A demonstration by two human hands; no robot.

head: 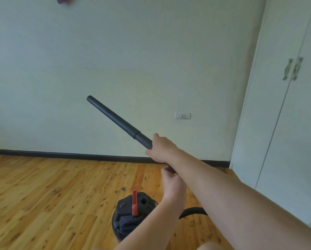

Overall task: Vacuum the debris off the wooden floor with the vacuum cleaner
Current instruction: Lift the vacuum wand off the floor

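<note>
A long black vacuum tube (pixel 115 118) points up and to the left in front of the wall, its open end in the air. My right hand (pixel 162 148) grips the tube near its lower joint. My left hand (pixel 172 183) holds the tube's rear end just below, partly hidden under my right forearm. The black canister vacuum (pixel 131 215) with a red handle stands on the wooden floor (pixel 43 195) under my arms. A piece of black hose (pixel 192 212) curves out to its right. A few small dark bits of debris (pixel 123 188) lie on the floor beyond the canister.
A pale wall with a dark skirting board (pixel 79 155) runs across the back, with a white socket (pixel 182 116) low down. A white wardrobe with two metal handles (pixel 293 68) fills the right side.
</note>
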